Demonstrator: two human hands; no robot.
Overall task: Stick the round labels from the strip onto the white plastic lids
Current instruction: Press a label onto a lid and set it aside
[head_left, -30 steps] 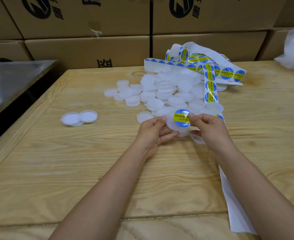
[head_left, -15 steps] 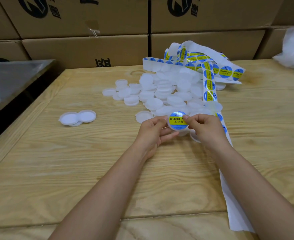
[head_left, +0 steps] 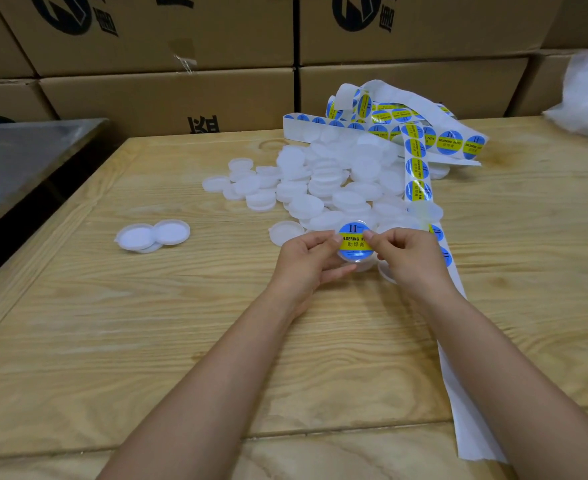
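left hand (head_left: 306,261): forearm comes in from low centre across the table (head_left: 147,341); fingers curled under the lid (head_left: 356,260), thumb on top at its left edge, so it grips the lid
right hand (head_left: 406,254): forearm comes in from the low right; thumb and forefinger tips meet and pinch the upper right edge of the label (head_left: 351,239); other fingers curled loosely behind
lid: held between both hands just above the table, top tilted toward the person, right at the near edge of the pile (head_left: 327,181)
label: round, blue with a yellow band, lies on the lid top and covers most of it; end of the print hidden by the right fingertips
strip (head_left: 417,168): heaped in loops behind the pile, one run comes down over the lids to the right hand; bare white backing goes on under the right forearm to the near table edge
pile: loose white lids, mid table, just beyond the hands
two lids (head_left: 154,233): overlapping, apart from the pile, left of the hands
boxes (head_left: 168,98): cardboard, stacked along the far table edge
steel top (head_left: 26,157): far left, beside the table
bag (head_left: 586,98): white, far right corner
in the way: hands hide the lid's sides; one more lid half hidden under the right hand
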